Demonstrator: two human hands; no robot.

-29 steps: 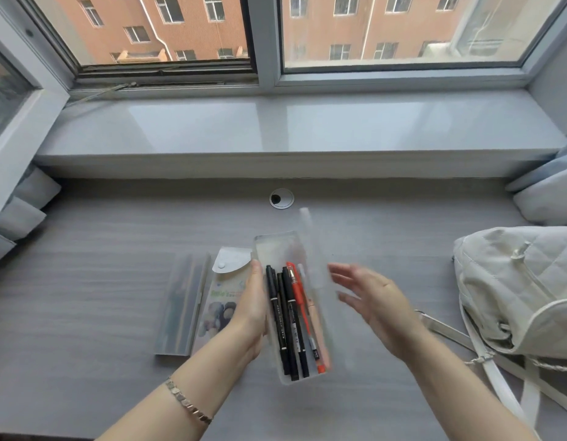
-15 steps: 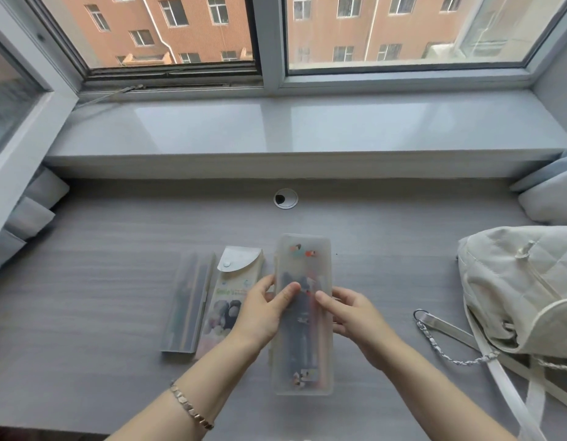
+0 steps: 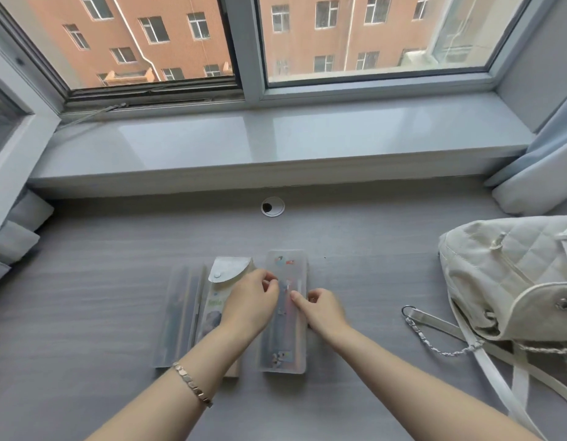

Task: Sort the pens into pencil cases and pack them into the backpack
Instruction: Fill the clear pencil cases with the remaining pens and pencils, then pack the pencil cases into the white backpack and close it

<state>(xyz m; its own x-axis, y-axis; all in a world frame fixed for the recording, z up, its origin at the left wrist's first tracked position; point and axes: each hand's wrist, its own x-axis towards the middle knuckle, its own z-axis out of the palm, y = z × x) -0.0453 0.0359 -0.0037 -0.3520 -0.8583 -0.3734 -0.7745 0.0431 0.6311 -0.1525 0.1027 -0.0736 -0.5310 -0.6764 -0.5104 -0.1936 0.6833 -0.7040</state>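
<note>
Faintly, "Smile" on pouch (image 3: 219, 300).

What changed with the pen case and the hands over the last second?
The lid of the clear pen case was swung shut over the pens. The case, held up a second ago, now lies flat on the desk, with the left hand and right hand pressing on its lid. Unchanged: frosted case, snap pouch and backpack in place.
</note>
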